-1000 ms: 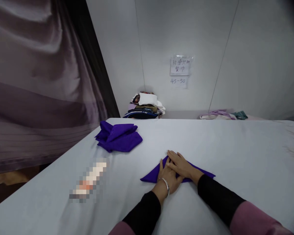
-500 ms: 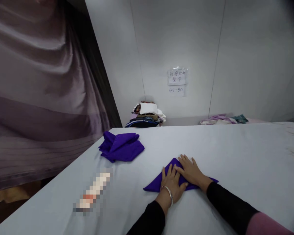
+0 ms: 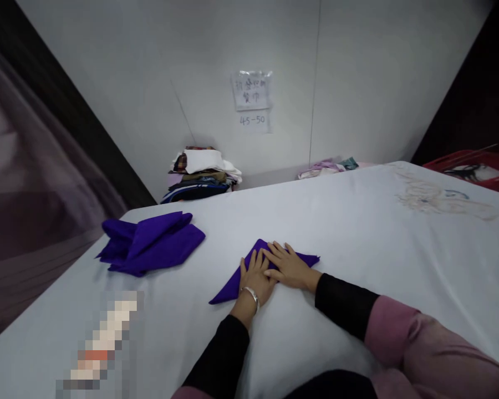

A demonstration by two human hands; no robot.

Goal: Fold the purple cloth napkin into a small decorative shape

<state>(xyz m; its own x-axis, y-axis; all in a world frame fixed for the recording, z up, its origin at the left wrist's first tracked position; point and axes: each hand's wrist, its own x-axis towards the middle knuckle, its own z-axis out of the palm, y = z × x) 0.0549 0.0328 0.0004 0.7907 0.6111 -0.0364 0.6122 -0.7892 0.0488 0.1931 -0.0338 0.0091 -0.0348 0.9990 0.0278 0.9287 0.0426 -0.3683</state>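
A purple cloth napkin (image 3: 232, 286) lies folded into a triangle on the white-covered table (image 3: 183, 332), its long edge toward me. My left hand (image 3: 258, 277) rests flat on its middle, fingers spread, with a silver bracelet at the wrist. Just right of it, my right hand (image 3: 289, 267) presses on the cloth with its fingers stretched out, the two hands touching or nearly so. They hide much of the napkin's centre. Off to the left sits a second purple cloth (image 3: 162, 241), loosely bunched.
A blurred-out long object (image 3: 108, 338) lies at the front left. Beyond the table are a stack of folded clothes (image 3: 203, 172) and more cloth (image 3: 324, 168). Paper signs (image 3: 253, 100) hang on the wall. A red basket (image 3: 474, 166) stands at the far right.
My view has turned to the right and downward. The right hand has slid from the napkin's upper edge toward its right part; the left hand stays on the middle.
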